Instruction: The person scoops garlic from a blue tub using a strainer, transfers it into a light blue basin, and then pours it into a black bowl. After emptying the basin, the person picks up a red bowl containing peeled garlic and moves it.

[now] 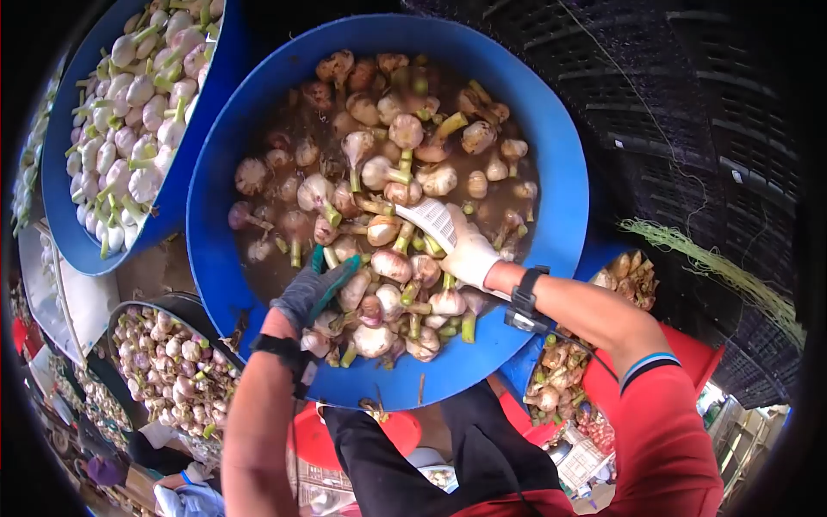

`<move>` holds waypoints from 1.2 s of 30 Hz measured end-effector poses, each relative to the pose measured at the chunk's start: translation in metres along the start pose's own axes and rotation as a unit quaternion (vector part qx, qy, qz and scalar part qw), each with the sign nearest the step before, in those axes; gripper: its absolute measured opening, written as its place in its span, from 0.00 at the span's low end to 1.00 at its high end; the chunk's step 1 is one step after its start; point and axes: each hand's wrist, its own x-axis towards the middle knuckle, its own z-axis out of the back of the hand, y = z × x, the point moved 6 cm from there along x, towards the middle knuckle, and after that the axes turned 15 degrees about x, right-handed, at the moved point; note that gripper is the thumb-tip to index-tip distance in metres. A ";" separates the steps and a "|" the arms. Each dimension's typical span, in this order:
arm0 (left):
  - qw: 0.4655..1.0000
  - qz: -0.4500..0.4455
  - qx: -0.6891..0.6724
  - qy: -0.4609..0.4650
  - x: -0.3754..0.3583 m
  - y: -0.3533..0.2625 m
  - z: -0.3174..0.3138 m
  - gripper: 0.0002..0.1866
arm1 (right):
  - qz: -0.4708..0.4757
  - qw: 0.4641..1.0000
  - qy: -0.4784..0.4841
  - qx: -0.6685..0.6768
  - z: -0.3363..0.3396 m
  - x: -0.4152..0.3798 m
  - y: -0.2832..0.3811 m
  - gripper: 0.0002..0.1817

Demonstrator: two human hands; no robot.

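A large blue tub [564, 172] holds muddy water with many garlic bulbs [392, 264] in it, some floating and some heaped at the near side. My left hand [312, 289], in a grey and green glove, lies at the heap's left edge with its fingers apart, touching bulbs. On the right, my right hand [469, 252], in a white glove, is closed on a white slotted scoop [431, 221]. The scoop rests among the bulbs near the middle of the tub, its lower part hidden by garlic and my hand.
Cleaner garlic fills another blue tub [56, 198] at upper left. A dark container of garlic [177, 362] stands at left. Stacked black crates [689, 103] line the right. More garlic [560, 379] lies beside a red container [603, 392] at lower right. Another person's sleeve [185, 500] shows at lower left.
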 end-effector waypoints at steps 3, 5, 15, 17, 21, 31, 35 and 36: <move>0.984 0.011 -0.122 0.131 -0.042 -0.024 -0.001 0.58 | 0.030 0.996 0.046 0.076 0.011 -0.015 0.017 0.51; 0.982 0.019 -0.134 0.134 -0.043 -0.017 -0.013 0.55 | -0.006 0.996 0.060 0.065 0.009 -0.015 0.008 0.50; 0.977 -0.020 -0.171 0.123 -0.038 -0.041 -0.030 0.54 | -0.020 0.990 0.074 0.116 0.009 -0.019 0.015 0.49; 0.982 -0.093 -0.136 0.086 -0.024 -0.028 -0.043 0.54 | -0.008 0.991 0.079 0.109 0.010 -0.011 -0.002 0.50; 0.973 -0.092 -0.202 0.058 -0.002 -0.042 -0.067 0.51 | 0.016 0.996 0.045 0.081 -0.005 0.005 -0.010 0.51; 0.991 -0.087 -0.103 0.011 -0.057 -0.094 -0.059 0.70 | 0.149 0.964 0.064 0.209 0.034 -0.063 0.026 0.49; 0.969 -0.178 -0.170 -0.018 -0.098 -0.129 -0.039 0.74 | 0.074 0.898 0.124 0.415 0.040 -0.103 0.073 0.48; 0.975 -0.161 -0.147 -0.045 -0.113 -0.133 -0.029 0.72 | 0.074 0.884 0.122 0.446 0.040 -0.112 0.090 0.48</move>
